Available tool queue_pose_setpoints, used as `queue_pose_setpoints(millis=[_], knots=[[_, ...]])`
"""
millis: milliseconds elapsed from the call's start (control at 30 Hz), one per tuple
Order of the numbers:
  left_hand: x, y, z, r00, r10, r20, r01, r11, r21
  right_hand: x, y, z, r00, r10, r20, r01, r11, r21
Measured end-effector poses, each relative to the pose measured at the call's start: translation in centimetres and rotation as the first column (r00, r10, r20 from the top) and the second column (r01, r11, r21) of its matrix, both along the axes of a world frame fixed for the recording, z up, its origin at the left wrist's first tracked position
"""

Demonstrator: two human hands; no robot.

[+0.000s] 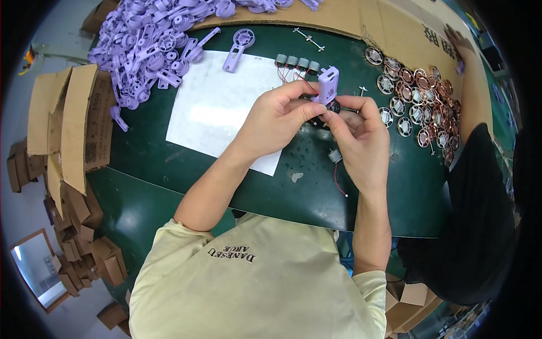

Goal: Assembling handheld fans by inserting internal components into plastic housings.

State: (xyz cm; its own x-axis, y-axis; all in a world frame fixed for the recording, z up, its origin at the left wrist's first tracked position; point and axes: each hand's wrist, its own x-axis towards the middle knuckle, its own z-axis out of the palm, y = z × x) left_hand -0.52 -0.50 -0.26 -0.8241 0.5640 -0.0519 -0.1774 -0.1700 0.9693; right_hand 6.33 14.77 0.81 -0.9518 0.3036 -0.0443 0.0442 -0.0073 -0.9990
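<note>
A purple plastic housing (328, 83) with slots stands upright between my two hands, over the green table. My left hand (276, 116) is closed on its lower left side, with fingers and thumb pinched together. From the other side, my right hand (364, 133) pinches its lower end, where a small dark part shows between the fingertips. My fingers hide most of that lower end. Just beyond my left hand stand several small motors (297, 63) in a row, with red wires. One loose motor (335, 156) with a red wire lies close to my right palm.
A white sheet (212, 101) lies left of my hands, with a single purple housing (240, 48) at its far edge. Purple parts (147, 51) are heaped at far left. Copper and silver rings (418, 96) are piled right, beside another person's arm (470, 85). Thin metal pieces (309, 39) lie farther back.
</note>
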Motion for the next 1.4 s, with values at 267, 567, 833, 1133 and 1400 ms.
queue_pose_setpoints(millis=[267, 567, 833, 1133, 1400], knots=[[0.1, 0.0, 0.0, 0.998, -0.018, 0.055, 0.011, 0.993, 0.121, 0.1, -0.4, 0.5, 0.989, 0.124, -0.075, -0.093, 0.941, 0.326], [-0.4, -0.3, -0.3, 0.989, -0.064, 0.131, 0.054, 0.995, 0.079, -0.4, -0.1, -0.5, 0.993, 0.076, -0.094, -0.059, 0.982, 0.179], [0.1, 0.0, 1.1, 0.984, -0.017, 0.179, 0.007, 0.998, 0.059, -0.6, 0.9, -0.1, 0.999, 0.044, -0.008, -0.044, 0.997, -0.060], [0.6, 0.6, -0.1, 1.000, -0.003, 0.015, 0.003, 1.000, 0.029, -0.5, 0.8, -0.4, 0.998, 0.054, 0.012, -0.047, 0.946, -0.322], [1.0, 0.8, 0.6, 0.998, 0.022, 0.056, -0.024, 0.999, 0.027, -0.6, 0.5, -0.2, 0.999, 0.050, 0.003, -0.046, 0.944, -0.327]])
